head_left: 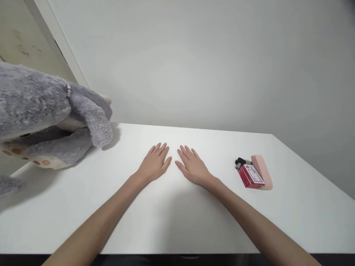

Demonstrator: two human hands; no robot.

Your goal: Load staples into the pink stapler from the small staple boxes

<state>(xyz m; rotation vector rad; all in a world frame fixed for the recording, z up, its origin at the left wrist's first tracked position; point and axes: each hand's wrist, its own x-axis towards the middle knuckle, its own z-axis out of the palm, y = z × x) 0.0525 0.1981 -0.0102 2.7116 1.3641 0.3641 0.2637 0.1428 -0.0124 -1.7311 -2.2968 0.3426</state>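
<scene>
The white table [144, 225] spreads under and around the red-and-white box [251, 176]. Well to the left of the box, the left hand [154, 162] lies palm down on the tabletop, relaxed and released, its fingers extended. The right hand [192, 166], nearer the box but apart from it, lies the same way, flat and released. The thumbs point towards each other across a narrow gap; both palms are hidden beneath.

Just right of the box is a pink object [262, 170], partly covered by it; whether they touch is hard to tell. At the box's far left corner sits a small black item [240, 161] with a silvery end, too small to identify.

Open white surface runs between box and right hand, and from the box towards the near edge. The table's slanting right edge lies beyond the pink object; its far edge, behind the box, meets the wall [194, 66].

Far left of the box, a grey plush toy [98, 123] is cut off by the frame and hides part of the table's left edge.
</scene>
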